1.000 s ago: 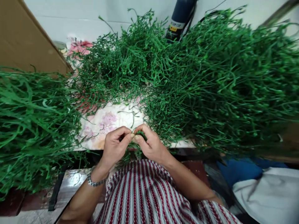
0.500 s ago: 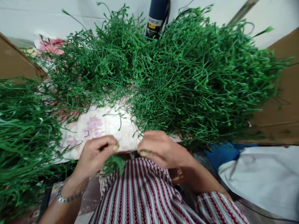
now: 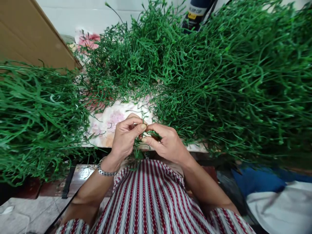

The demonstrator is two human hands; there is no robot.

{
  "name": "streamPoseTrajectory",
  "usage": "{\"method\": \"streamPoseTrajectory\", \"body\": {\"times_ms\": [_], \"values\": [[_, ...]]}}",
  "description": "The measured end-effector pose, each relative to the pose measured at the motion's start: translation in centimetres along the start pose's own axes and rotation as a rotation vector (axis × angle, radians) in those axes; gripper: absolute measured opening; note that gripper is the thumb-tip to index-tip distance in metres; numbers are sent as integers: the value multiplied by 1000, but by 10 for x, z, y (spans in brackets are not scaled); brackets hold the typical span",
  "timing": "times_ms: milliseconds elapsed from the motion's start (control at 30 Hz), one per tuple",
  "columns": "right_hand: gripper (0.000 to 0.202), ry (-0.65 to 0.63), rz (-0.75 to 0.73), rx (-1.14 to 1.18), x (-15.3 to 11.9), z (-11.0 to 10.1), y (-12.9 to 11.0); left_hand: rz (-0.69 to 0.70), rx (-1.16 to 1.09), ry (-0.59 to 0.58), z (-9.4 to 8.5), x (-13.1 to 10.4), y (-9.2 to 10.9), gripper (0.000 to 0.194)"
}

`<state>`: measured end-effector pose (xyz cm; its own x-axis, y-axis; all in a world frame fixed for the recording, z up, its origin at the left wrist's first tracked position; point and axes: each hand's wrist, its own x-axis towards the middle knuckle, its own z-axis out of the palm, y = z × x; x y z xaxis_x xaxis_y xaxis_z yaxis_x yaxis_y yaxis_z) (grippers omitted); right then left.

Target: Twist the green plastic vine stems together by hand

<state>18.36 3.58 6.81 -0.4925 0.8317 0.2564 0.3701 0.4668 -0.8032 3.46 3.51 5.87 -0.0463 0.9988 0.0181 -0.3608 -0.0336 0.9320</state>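
My left hand [image 3: 125, 138] pinches a green, plastic-looking sprig [image 3: 137, 153] between thumb and fingertips. Its leafy part hangs below the hand, while a thin tip pokes up above the fingers. Meeting it from the right, my right hand [image 3: 168, 141] has its index finger and thumb closed on the same sprig. The exact spot where the fingertips grip is partly hidden. Both hands are over the front edge of a floral cloth [image 3: 107, 122], close to my striped apron [image 3: 146, 195].
Big heaps of similar sprigs lie at the right [image 3: 239, 91], at the back [image 3: 143, 55] and at the left [image 3: 41, 120]. A cardboard sheet [image 3: 36, 32] stands back left. A dark blue bottle [image 3: 193, 16] rises behind the heaps. White fabric [image 3: 275, 208] lies low at the right.
My hands have come together from apart, and my right hand now pinches at the sprig in my left. The camera view has shifted, so the surroundings sit further right.
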Motion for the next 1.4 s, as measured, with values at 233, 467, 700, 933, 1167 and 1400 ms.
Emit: {"method": "streamPoseTrajectory", "body": {"times_ms": [233, 467, 700, 933, 1167, 1400], "values": [[18, -56, 73, 147, -7, 6, 10, -93, 3, -61, 0, -8, -3, 16], [14, 62, -31, -133, -10, 14, -1, -7, 165, 85, 3, -13, -16, 19], [16, 70, -44, -271, -12, 18, -4, 38, 292, 110, 3, -12, -21, 22], [8, 62, -8, -159, -11, 11, 0, 59, 144, 47, 2, -11, -17, 20], [19, 144, 121, 112, -9, 25, 3, 50, -37, 17, 0, -12, -10, 15], [15, 215, 71, 32, -10, 33, 3, -59, -202, 71, 2, -13, -11, 14]]}}
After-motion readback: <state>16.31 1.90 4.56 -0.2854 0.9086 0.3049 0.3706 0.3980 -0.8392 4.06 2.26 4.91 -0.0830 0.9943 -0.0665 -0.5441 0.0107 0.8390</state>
